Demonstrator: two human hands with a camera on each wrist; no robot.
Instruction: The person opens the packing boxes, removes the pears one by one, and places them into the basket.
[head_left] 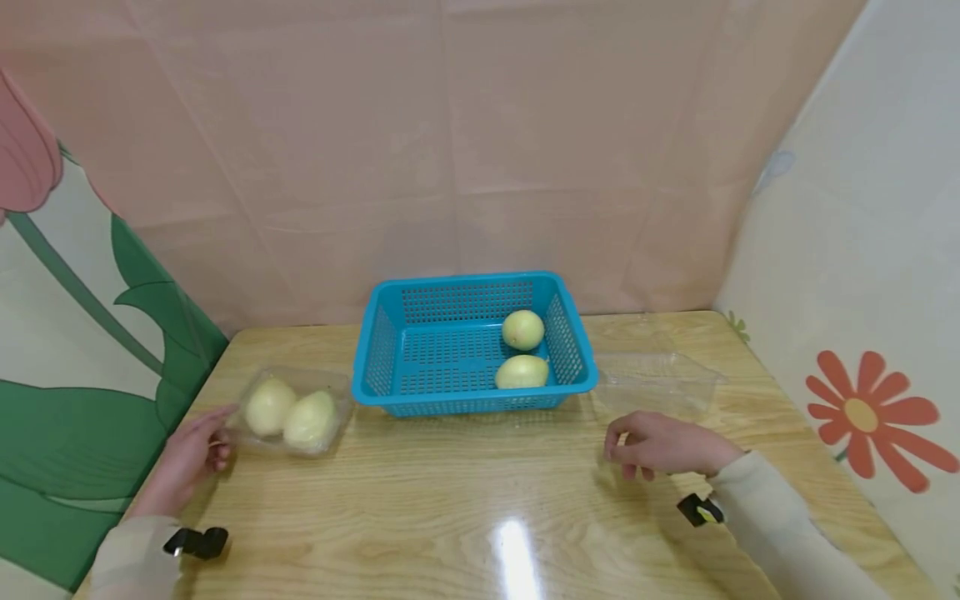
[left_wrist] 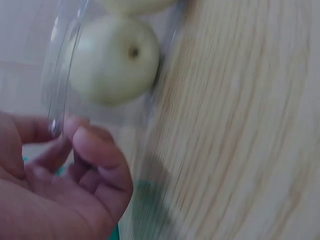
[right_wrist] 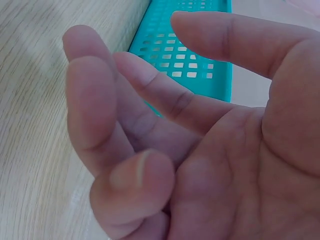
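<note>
At the left of the table my left hand (head_left: pixel 197 450) pinches the near-left rim of a clear plastic box (head_left: pixel 291 377) between thumb and finger. Inside the box lie two pale yellow-green fruits (head_left: pixel 311 419), like small melons; the left wrist view shows one fruit (left_wrist: pixel 117 60) with a dark stem scar, close to the fingertips. My right hand (head_left: pixel 663 444) hovers over the table at the right with loosely curled fingers and holds nothing. Beyond it stands a second clear plastic box (head_left: pixel 663 392), with no fruit visible in it.
A blue perforated basket (head_left: pixel 465 405) stands at the middle back of the wooden table (head_left: pixel 420 508). Two more pale fruits, a rear one (head_left: pixel 522 330) and a front one (head_left: pixel 522 372), lie at its right end. Fabric-covered walls border the back and both sides.
</note>
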